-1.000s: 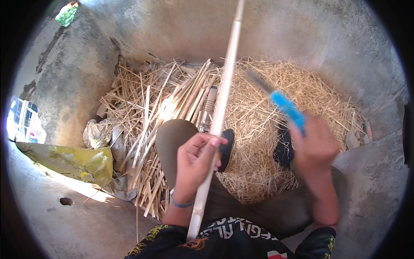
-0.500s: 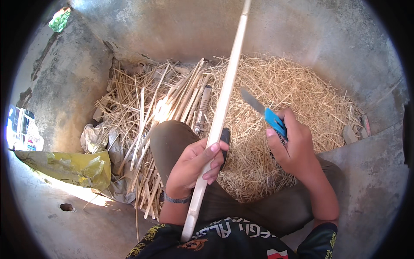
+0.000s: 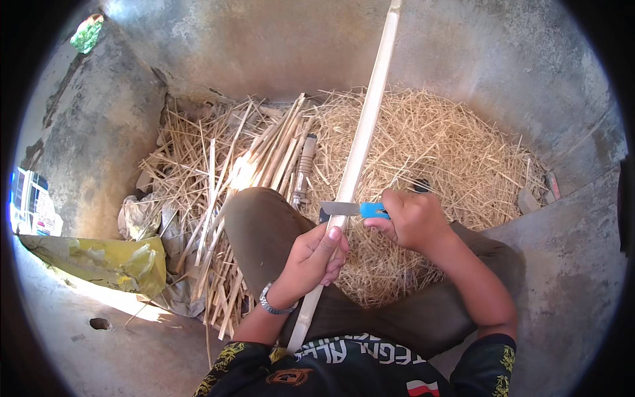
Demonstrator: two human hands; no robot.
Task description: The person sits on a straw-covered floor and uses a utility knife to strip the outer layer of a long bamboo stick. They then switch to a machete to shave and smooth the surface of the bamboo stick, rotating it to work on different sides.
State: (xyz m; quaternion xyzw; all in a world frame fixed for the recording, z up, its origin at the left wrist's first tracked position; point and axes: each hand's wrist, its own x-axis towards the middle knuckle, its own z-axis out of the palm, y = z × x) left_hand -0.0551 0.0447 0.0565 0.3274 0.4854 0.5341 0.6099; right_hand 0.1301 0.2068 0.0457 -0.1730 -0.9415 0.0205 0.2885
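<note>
A long pale bamboo strip (image 3: pixel 366 126) slants from my lap up to the far wall's top. My left hand (image 3: pixel 314 259) is closed round its lower part, thumb lying along the face. In my right hand (image 3: pixel 417 218) is a utility knife (image 3: pixel 374 210) with a blue handle, gripped in closed fingers. Its grey blade (image 3: pixel 338 208) lies across the strip just above my left thumb, pointing left. The strip's lower end rests against my dark shirt.
Many split strips (image 3: pixel 281 155) lie piled at the left, beside a wooden-handled tool (image 3: pixel 304 169). Straw-like shavings (image 3: pixel 443 145) cover the floor ahead. A yellow sheet (image 3: pixel 126 264) sits at the left. Concrete walls (image 3: pixel 264 53) surround me; a round hole (image 3: pixel 99 323) shows at lower left.
My right hand has moved left, bringing the knife blade from beside the strip to across it. The strip's upper end has shifted slightly right. My left hand keeps its hold.
</note>
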